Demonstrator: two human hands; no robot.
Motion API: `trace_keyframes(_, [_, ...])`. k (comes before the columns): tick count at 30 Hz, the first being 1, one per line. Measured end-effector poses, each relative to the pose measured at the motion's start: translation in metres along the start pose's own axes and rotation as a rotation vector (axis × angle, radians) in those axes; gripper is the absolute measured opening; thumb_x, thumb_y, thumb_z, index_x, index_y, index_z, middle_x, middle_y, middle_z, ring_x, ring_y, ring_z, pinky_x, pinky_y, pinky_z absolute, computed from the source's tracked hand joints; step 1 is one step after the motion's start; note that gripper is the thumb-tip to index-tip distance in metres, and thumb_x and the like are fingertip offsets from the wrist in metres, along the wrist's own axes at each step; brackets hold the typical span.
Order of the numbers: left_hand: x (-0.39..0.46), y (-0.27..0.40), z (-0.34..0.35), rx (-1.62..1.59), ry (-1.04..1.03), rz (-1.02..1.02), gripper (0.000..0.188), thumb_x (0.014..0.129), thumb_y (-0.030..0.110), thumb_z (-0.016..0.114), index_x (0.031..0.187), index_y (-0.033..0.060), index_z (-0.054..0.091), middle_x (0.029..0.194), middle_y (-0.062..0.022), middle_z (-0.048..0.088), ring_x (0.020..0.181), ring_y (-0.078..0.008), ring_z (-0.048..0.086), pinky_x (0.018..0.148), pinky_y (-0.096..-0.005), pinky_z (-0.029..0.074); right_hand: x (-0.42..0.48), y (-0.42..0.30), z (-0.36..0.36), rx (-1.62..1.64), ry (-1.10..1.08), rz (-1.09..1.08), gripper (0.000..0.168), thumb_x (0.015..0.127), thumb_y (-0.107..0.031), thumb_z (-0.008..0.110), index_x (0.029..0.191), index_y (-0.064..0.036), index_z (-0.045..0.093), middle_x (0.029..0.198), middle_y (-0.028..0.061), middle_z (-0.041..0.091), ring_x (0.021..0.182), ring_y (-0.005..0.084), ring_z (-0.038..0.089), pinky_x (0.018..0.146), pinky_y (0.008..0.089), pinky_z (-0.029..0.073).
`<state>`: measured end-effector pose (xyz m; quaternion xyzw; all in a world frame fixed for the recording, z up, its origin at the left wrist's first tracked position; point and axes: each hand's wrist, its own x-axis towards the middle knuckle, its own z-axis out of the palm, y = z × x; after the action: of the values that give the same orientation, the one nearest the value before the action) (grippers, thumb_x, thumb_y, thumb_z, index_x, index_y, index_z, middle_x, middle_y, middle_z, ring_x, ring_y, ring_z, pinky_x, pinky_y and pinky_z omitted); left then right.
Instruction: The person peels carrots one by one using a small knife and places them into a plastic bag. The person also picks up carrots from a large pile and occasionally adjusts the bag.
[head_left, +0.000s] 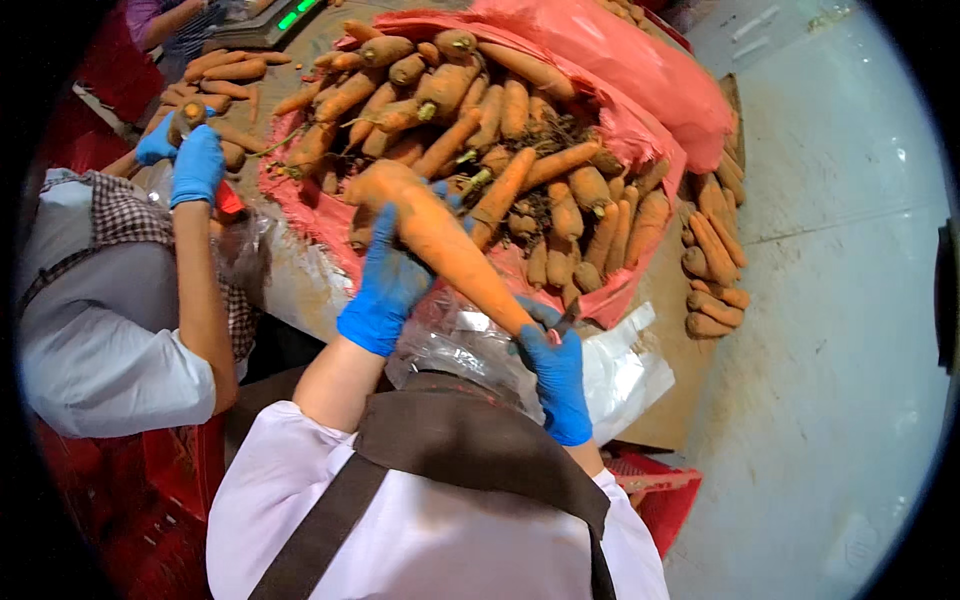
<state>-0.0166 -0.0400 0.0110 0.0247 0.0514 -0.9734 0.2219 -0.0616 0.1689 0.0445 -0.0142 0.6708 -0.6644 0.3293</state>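
Note:
A large orange carrot (450, 244) lies slanted across both my blue-gloved hands, in front of a heap of carrots. My left hand (394, 274) is closed around its thick end, with the fingers partly hidden behind it. At the narrow end is my right hand (553, 360), holding a small knife (564, 321) whose dark blade shows by the thumb; the handle is mostly covered. The carrot's tip rests at the right fingers. Soil-stained carrots (450, 90) and dark roots fill an opened red woven sack (652, 124) just beyond my hands.
A co-worker's blue-gloved hands (196, 165) hold a carrot at the left, by loose carrots (225, 71). A scale (251, 26) stands behind. More carrots (712, 247) lie near the table's right edge. Clear plastic (465, 337) lies before my apron; a red crate (664, 499) is low right.

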Motion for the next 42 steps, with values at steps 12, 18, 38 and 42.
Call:
trace_keyframes(12, [-0.012,-0.007,0.008,0.241,-0.060,-0.119,0.069,0.072,0.002,0.065,0.131,0.0020,0.031,0.127,-0.0164,0.043,0.120,-0.0324,0.040,0.101,-0.0476,0.034,-0.002,0.014,-0.011,0.477,-0.207,0.267,0.030,0.082,-0.035,0.059,0.090,-0.007,0.051,0.051,0.0031,0.044,0.035,0.0108,0.036,0.033,0.0235,0.026])
trace_keyframes(18, [-0.007,-0.011,-0.002,0.158,-0.014,-0.095,0.067,0.073,0.004,0.064,0.131,0.0011,0.031,0.127,-0.0171,0.043,0.119,-0.0325,0.041,0.102,-0.0483,0.033,0.012,0.028,-0.026,0.227,-0.102,0.147,0.027,0.084,-0.029,0.059,0.096,-0.005,0.056,0.063,0.0042,0.053,0.050,0.0101,0.048,0.045,0.0227,0.037])
trace_keyframes(38, [-0.043,0.004,0.016,0.915,-0.338,0.005,0.067,0.065,0.007,0.073,0.123,0.0108,0.039,0.120,-0.0089,0.048,0.109,-0.0216,0.050,0.097,-0.0410,0.037,0.074,0.105,-0.064,-0.089,0.053,0.122,0.008,0.075,-0.012,0.059,0.077,-0.006,0.054,0.065,-0.0007,0.050,0.054,0.0104,0.048,0.049,0.0242,0.040])
trace_keyframes(42, [-0.048,-0.025,0.000,1.495,-0.420,-0.219,0.062,0.064,0.007,0.074,0.118,0.0083,0.044,0.111,-0.0075,0.053,0.103,-0.0201,0.052,0.090,-0.0322,0.041,0.059,0.066,-0.044,0.219,0.092,0.188,0.006,0.075,-0.011,0.060,0.074,-0.007,0.056,0.065,0.0003,0.054,0.053,0.0093,0.050,0.046,0.0232,0.039])
